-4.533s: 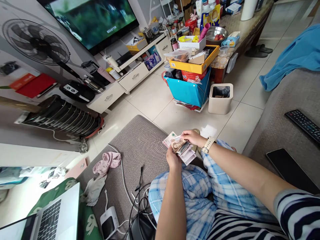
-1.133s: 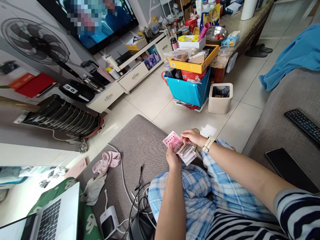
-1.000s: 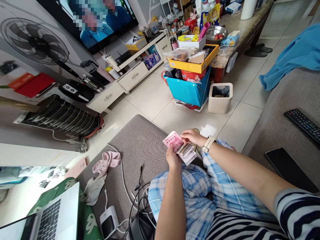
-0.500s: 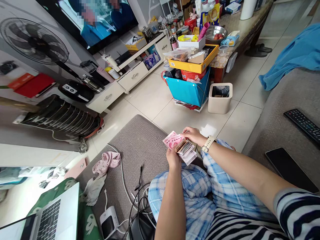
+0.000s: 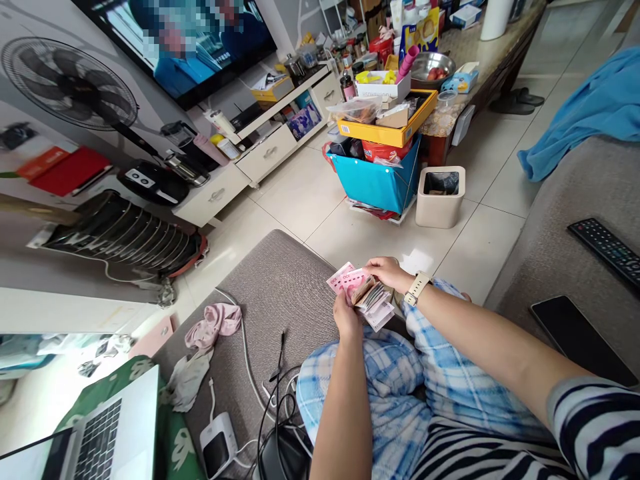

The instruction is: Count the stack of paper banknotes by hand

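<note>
A folded stack of banknotes [image 5: 373,297] is gripped in my left hand [image 5: 346,315], whose thumb lies over the near side of the pile. Pink notes fan out at the upper left, and paler notes stick out at the lower right. My right hand [image 5: 387,272], with a cream watch [image 5: 417,289] on its wrist, pinches the top edge of the pink notes from the far side. Both hands are above my lap in blue plaid trousers [image 5: 390,393]. The fingers under the stack are partly hidden.
Left of me on the grey sofa [image 5: 280,287] lie a pink cloth [image 5: 215,327], cables, a white device [image 5: 219,443] and a laptop [image 5: 110,427]. A phone [image 5: 583,340] and remote [image 5: 607,253] lie at right. Ahead stand a blue basket [image 5: 375,180] and a bin [image 5: 440,200].
My left thumb has shifted slightly up over the pink notes, and the stack has moved a touch to the right. My right hand keeps nearly the same place on the top edge.
</note>
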Available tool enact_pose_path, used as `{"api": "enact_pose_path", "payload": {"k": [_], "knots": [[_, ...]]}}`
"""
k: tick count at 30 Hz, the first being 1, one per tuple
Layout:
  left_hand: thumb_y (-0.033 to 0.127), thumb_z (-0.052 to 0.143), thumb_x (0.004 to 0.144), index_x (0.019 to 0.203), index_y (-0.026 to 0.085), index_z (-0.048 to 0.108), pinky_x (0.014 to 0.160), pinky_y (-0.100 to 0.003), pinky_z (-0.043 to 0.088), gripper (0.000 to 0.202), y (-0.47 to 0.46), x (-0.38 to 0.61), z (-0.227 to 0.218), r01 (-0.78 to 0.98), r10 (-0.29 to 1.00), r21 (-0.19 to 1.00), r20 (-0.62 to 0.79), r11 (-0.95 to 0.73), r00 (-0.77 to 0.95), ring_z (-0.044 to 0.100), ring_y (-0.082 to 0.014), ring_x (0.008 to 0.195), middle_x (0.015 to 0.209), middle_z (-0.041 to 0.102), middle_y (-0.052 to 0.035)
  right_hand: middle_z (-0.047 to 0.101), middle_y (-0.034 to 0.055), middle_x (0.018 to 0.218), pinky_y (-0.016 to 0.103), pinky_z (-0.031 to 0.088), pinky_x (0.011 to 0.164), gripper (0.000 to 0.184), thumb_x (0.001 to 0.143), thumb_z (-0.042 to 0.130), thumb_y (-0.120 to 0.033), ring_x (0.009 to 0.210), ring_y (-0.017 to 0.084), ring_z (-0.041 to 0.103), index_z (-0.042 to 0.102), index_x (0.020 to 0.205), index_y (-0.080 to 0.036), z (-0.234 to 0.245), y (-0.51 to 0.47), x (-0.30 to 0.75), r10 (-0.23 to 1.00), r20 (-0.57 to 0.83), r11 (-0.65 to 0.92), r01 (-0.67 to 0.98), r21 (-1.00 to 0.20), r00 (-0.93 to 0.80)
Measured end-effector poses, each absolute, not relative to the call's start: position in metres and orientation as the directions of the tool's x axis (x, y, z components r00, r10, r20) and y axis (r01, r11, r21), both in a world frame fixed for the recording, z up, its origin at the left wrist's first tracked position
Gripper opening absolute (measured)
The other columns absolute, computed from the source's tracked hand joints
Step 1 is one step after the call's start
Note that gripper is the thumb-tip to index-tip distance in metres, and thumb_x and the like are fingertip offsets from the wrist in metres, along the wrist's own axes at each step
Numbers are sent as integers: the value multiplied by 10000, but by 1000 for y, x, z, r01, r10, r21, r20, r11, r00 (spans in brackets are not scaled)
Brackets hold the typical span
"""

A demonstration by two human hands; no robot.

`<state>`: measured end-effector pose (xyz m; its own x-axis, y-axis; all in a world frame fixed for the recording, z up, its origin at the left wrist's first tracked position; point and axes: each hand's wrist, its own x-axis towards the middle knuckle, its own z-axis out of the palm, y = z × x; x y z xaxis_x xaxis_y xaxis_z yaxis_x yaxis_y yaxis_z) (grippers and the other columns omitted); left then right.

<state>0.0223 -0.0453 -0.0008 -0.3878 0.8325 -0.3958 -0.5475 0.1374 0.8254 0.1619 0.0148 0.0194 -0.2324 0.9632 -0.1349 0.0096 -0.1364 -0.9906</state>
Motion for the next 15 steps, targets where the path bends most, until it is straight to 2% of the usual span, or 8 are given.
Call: {"api": "enact_pose_path", "payload": {"k": [5,15], "knots": [[340,632,764,957,123,660,782,-342,512,291,-45,22,-2,-574,808,802,-445,168,-386,659,-202,822,895,680,-88,478,-37,551,253,295,537,313,711,596,-471,532,112,414,552,638,-169,14,16,160,954,-136,-154,-47,-987,-268],[314,611,772,935,120,657,763,-337,519,257,-45,26,9,-634,813,755,-470,169,-343,665,-204,804,833,680,-75,483,-40,565,257,298,550,323,710,627,-474,529,112,415,540,647,-170,18,14,159,937,-161,-223,-175,-959,-310]]}}
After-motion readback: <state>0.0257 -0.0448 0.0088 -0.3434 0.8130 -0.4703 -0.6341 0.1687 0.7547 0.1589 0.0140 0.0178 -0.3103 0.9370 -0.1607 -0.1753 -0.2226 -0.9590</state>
